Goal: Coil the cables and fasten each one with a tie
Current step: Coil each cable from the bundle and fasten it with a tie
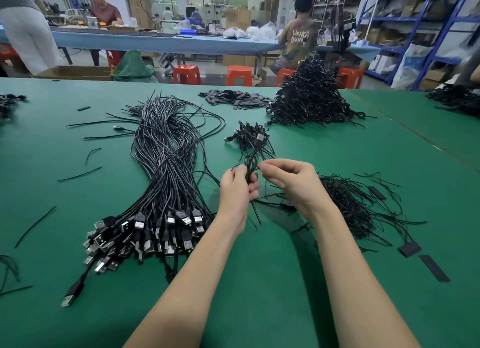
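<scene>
Above the green desk (78, 217), the left hand (237, 191) holds a folded black USB cable (251, 166) upright, its grip pressed shut around the middle of the coil, while the right hand (291, 181) pinches what looks like a thin black wire tie (259, 168) at the coil's waist, fingertips pressed together. The coil's long axis runs nearly vertical in the view, leaning slightly away from the person: the plug end (259, 139) points up and away, and a loose tail (255, 212) hangs down below the left hand. The likely trouble is the tie slipping out of the pinch before it is twisted tight, since it is thin and hard to see against the cable; then the loops would spring apart. A slack left-hand hold could also let the loops slide to uneven lengths. Untied cables (166, 166) lie in a long bundle to the left, spare ties (348, 204) to the right, finished coils (309, 98) heaped beyond.
</scene>
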### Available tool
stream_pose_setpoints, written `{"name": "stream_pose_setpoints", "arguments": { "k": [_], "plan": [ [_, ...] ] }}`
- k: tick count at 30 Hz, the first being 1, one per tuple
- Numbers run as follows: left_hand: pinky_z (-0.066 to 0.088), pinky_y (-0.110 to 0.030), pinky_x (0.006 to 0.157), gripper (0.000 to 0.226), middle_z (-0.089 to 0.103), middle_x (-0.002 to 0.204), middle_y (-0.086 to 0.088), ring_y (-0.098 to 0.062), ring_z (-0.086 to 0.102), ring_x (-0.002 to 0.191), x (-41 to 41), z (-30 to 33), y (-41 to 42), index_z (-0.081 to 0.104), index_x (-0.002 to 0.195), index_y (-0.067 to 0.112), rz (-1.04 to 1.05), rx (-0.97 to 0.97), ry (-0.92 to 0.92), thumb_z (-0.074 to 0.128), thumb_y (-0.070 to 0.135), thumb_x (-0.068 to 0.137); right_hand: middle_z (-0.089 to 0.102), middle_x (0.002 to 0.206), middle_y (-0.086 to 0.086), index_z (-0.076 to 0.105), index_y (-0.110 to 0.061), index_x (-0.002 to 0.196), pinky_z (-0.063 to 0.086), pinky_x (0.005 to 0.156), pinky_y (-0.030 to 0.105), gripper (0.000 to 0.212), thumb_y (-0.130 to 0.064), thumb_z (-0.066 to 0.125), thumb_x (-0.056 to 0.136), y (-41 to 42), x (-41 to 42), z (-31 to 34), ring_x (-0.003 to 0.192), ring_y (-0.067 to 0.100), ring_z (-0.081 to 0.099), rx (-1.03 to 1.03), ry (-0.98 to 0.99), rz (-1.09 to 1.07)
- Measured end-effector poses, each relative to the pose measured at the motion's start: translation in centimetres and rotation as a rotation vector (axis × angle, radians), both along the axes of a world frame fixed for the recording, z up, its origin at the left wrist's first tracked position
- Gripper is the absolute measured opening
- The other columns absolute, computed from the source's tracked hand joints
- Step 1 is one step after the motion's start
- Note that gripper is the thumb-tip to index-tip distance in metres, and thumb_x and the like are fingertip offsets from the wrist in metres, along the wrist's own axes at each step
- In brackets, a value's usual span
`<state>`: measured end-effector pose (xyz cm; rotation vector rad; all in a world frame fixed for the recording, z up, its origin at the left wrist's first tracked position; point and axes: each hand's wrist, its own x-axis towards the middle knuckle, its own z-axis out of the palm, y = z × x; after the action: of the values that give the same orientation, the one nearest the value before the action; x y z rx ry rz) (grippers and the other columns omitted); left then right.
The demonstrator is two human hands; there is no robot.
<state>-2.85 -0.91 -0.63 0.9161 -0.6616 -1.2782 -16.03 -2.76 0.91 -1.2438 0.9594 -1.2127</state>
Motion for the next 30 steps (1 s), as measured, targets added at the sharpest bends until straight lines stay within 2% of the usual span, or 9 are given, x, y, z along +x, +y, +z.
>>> {"name": "stream_pose_setpoints", "arguments": {
  "k": [4, 7, 11, 13, 16, 20, 23, 27, 30],
  "plan": [
    [0.027, -0.018, 0.04, 0.018, 0.051, 0.061, 0.001, -0.01, 0.036, 0.05, 0.2, 0.3, 0.0, 0.04, 0.087, 0.01, -0.084, -0.034, 0.055, 0.039, 0.011, 0.105, 0.073, 0.097, 0.019, 0.073, 0.003, 0.106, 0.059, 0.075, 0.019, 0.021, -0.003, 0.074, 0.086, -0.1, -0.3, 0.1, 0.087, 0.02, 0.069, 0.336, -0.133, 0.073],
    [0.021, -0.018, 0.041, 0.019, 0.049, 0.063, 0.0, -0.009, 0.034, 0.05, 0.5, 0.6, 0.5, 0.041, 0.083, 0.012, -0.203, -0.065, -0.016, 0.04, 0.01, 0.103, 0.071, 0.108, 0.016, 0.067, 0.003, 0.122, 0.058, 0.069, 0.015, 0.033, -0.008, 0.07, 0.091, -0.1, -0.9, 0.3, 0.087, 0.014, 0.069, 0.447, -0.091, 0.142],
    [0.018, -0.019, 0.043, 0.02, 0.049, 0.062, 0.001, -0.01, 0.033, 0.051, 1.1, 1.5, 1.2, 0.044, 0.082, 0.014, -0.432, -0.095, -0.202, 0.042, 0.011, 0.101, 0.07, 0.081, 0.008, 0.074, -0.003, 0.099, 0.049, 0.052, 0.011, 0.01, -0.002, 0.069, 0.09, 0.0, -2.6, 0.7, 0.062, 0.004, 0.065, 0.358, 0.035, 0.136],
    [0.022, -0.019, 0.044, 0.019, 0.053, 0.063, -0.001, -0.011, 0.036, 0.052, 1.4, 1.8, 1.5, 0.043, 0.083, 0.014, -0.513, -0.078, -0.286, 0.044, 0.012, 0.102, 0.064, 0.071, 0.005, 0.074, -0.007, 0.085, 0.045, 0.05, 0.012, 0.01, 0.001, 0.069, 0.089, 0.2, -3.7, 0.7, 0.054, 0.003, 0.057, 0.221, 0.176, 0.118],
    [0.027, -0.019, 0.046, 0.021, 0.06, 0.067, -0.006, -0.011, 0.04, 0.054, 1.7, 2.2, 1.9, 0.042, 0.083, 0.015, -0.654, -0.065, -0.355, 0.047, 0.011, 0.103, 0.071, 0.069, 0.002, 0.078, -0.009, 0.086, 0.045, 0.054, 0.014, 0.004, -0.008, 0.076, 0.083, 0.9, -5.1, 1.5, 0.057, 0.005, 0.058, 0.059, 0.308, 0.183],
    [0.033, -0.017, 0.047, 0.019, 0.065, 0.074, -0.013, -0.012, 0.043, 0.056, 1.8, 2.2, 2.0, 0.045, 0.085, 0.01, -0.785, -0.021, -0.331, 0.048, 0.007, 0.103, 0.078, 0.082, 0.011, 0.084, -0.018, 0.083, 0.053, 0.069, 0.022, 0.02, -0.031, 0.086, 0.068, 1.3, -6.2, 3.3, 0.069, 0.012, 0.065, 0.008, 0.535, 0.224],
    [0.035, -0.017, 0.047, 0.015, 0.068, 0.077, -0.017, -0.012, 0.042, 0.057, 2.0, 1.7, 1.9, 0.048, 0.087, 0.008, -0.762, 0.006, -0.384, 0.053, 0.006, 0.101, 0.079, 0.082, 0.002, 0.084, -0.028, 0.082, 0.052, 0.082, 0.032, 0.008, -0.029, 0.088, 0.075, 1.0, -5.8, 4.4, 0.076, 0.008, 0.065, -0.064, 0.804, 0.212],
    [0.039, -0.019, 0.049, 0.011, 0.073, 0.083, -0.02, -0.011, 0.044, 0.055, 1.9, 1.4, 1.1, 0.055, 0.088, 0.007, -0.562, -0.01, -0.526, 0.061, 0.005, 0.097, 0.066, 0.057, -0.025, 0.081, -0.036, 0.071, 0.039, 0.056, 0.006, 0.01, -0.031, 0.088, 0.076, 0.5, -3.4, 5.2, 0.057, -0.012, 0.056, -0.204, 0.991, 0.024],
    [0.044, -0.024, 0.057, 0.012, 0.072, 0.092, -0.03, -0.014, 0.048, 0.05, 2.4, 1.1, 0.4, 0.055, 0.087, 0.012, -0.342, 0.015, -0.607, 0.064, 0.005, 0.09, 0.059, 0.048, -0.023, 0.076, -0.037, 0.068, 0.042, 0.056, 0.013, 0.016, -0.028, 0.081, 0.079, 0.5, -0.5, 4.5, 0.054, -0.007, 0.056, -0.321, 1.022, -0.121]
  ]
}}
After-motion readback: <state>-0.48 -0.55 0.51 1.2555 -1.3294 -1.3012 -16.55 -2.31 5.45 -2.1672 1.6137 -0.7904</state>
